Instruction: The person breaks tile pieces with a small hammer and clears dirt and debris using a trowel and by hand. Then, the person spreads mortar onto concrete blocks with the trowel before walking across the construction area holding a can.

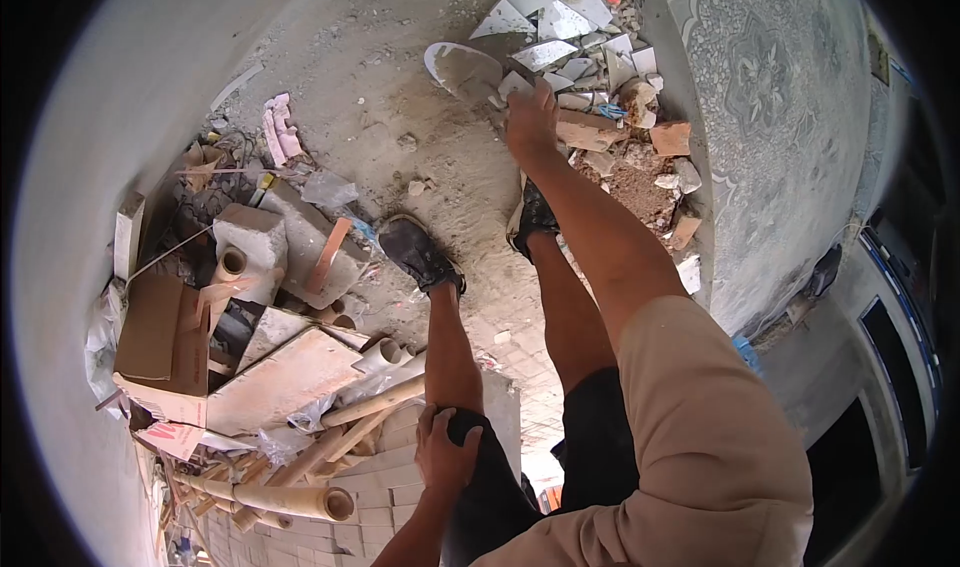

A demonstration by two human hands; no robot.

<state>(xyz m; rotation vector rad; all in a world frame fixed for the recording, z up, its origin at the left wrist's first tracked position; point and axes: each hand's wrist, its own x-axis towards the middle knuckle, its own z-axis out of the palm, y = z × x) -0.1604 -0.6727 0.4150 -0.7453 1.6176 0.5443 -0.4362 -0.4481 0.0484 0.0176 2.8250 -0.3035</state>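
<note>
My right hand (pixel 533 119) reaches down to the rubble, its fingers closed on a small white broken tile piece (pixel 514 85). Just beyond it on the dusty floor lies a white, rounded flat piece (pixel 462 69) with dirt across it. Large white tile shards (pixel 543 55) are heaped ahead and to the right of that hand. My left hand (pixel 447 449) rests on my left knee, fingers spread over the edge of the dark shorts, holding nothing.
Brick chunks (pixel 592 131) and crumbled rubble line the patterned wall (pixel 775 127) at right. On the left are a cardboard box (pixel 160 332), concrete blocks (pixel 250 247), a flat slab (pixel 285 379) and bamboo poles (pixel 290 500). My shoes (pixel 418 252) stand on the dusty floor.
</note>
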